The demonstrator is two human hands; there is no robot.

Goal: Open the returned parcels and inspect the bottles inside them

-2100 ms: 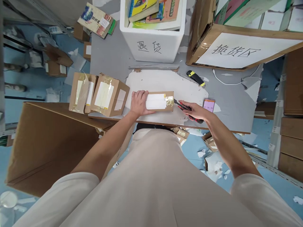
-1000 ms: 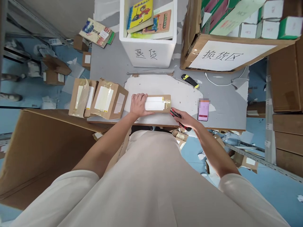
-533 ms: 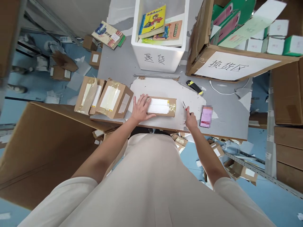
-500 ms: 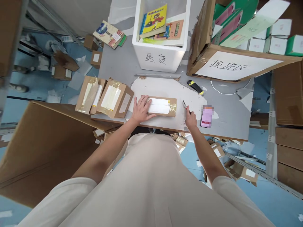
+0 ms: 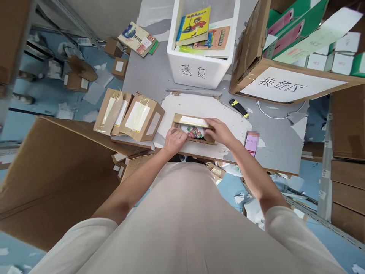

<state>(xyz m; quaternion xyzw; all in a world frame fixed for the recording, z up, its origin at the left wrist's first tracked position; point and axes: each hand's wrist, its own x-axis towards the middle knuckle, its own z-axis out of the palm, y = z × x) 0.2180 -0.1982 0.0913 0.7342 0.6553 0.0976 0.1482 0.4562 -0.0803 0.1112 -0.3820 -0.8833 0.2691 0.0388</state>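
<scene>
A small cardboard box [image 5: 177, 118] lies at the table's front edge with its labelled lid lifted. Through the opening shows a white item with a red and green print [image 5: 195, 131]; its kind is unclear. My left hand [image 5: 175, 140] is closed at the box's front left, fingers curled over its edge. At the right end, my right hand [image 5: 219, 131] grips the lid, fingertips partly inside the opening. No knife is visible now. A pink-screened phone [image 5: 251, 143] lies right of my right hand, and a black and yellow cutter [image 5: 238, 108] lies behind it.
Taped parcels [image 5: 141, 118] stand at the left. Behind are a white foam box [image 5: 199, 70] with books, a loose book [image 5: 137, 39], and a large carton [image 5: 251, 57] of green and white boxes. A big open carton [image 5: 65, 182] is at lower left.
The box has gone from closed to opened along its front, exposing what is inside. My right hand moved left onto it; the knife it held is out of sight. My left hand shifted to the front edge.
</scene>
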